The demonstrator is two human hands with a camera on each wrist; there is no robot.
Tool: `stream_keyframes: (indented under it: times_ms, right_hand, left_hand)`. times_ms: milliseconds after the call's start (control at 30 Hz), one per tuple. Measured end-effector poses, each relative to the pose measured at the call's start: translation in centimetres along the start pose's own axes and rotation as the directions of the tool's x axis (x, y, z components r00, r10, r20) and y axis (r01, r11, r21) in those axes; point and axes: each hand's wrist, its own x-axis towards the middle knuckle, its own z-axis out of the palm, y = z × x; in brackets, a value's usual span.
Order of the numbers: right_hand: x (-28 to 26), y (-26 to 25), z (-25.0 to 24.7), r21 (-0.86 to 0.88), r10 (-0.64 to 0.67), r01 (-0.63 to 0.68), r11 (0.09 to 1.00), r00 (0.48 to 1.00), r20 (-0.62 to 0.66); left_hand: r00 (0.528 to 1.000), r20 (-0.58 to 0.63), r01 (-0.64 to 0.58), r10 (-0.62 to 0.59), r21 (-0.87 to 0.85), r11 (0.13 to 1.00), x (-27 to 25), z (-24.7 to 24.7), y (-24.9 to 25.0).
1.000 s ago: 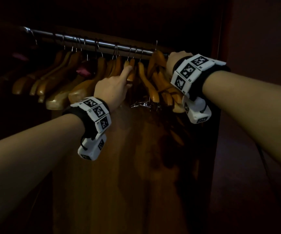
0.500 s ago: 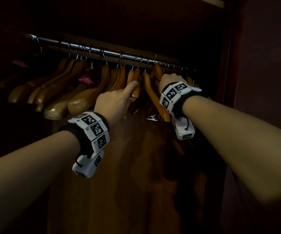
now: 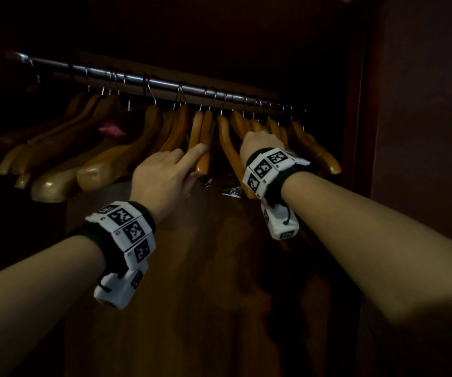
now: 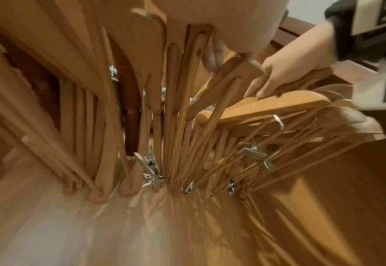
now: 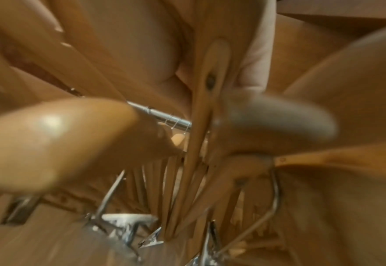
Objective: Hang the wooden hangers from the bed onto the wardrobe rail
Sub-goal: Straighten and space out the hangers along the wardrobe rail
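Note:
A metal wardrobe rail (image 3: 165, 84) runs across the dark wardrobe, with several wooden hangers (image 3: 148, 131) hooked on it. My left hand (image 3: 196, 163) reaches up under the middle of the row, its straight index finger pressing on the arm of one hanger (image 3: 204, 137). My right hand (image 3: 257, 144) is in among the hangers at the rail's right end, fingers hidden in the head view. In the left wrist view the right hand (image 4: 289, 72) curls over the arms of a bunch of hangers (image 4: 267, 108). Their hooks sit on the rail.
The wardrobe's side wall (image 3: 360, 131) stands close to the right of the last hangers. A lit wooden panel (image 3: 192, 295) lies below my hands. A pink padded piece (image 3: 110, 129) shows among the left hangers. Metal clips (image 4: 150, 171) dangle from some hanger bars.
My right hand has dropped from rail height down to the hanger arms at the right end. The left hand keeps its finger on the same hanger.

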Motion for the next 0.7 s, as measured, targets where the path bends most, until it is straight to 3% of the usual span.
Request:
stream_keyframes:
  times_ms: [233, 400, 700]
  right_hand:
    - [-0.5, -0.1, 0.4, 0.083, -0.004, 0.005, 0.997, 1.0, -0.007]
    - [-0.9, -0.4, 1.4, 0.104, 0.023, -0.02, 0.994, 0.999, -0.028]
    - [-1.9, 0.9, 4.2, 0.082, -0.112, 0.117, 0.99, 0.992, -0.06]
  left_hand:
    - [1.0, -0.007, 0.029, -0.029, -0.007, 1.0, 0.2, 0.1, 0.7]
    - [0.99, 0.103, 0.104, -0.095, -0.085, 0.991, 0.3, -0.6, 0.8]
    - [0.971, 0.184, 0.181, -0.153, -0.147, 0.972, 0.0, -2.1, 1.4]
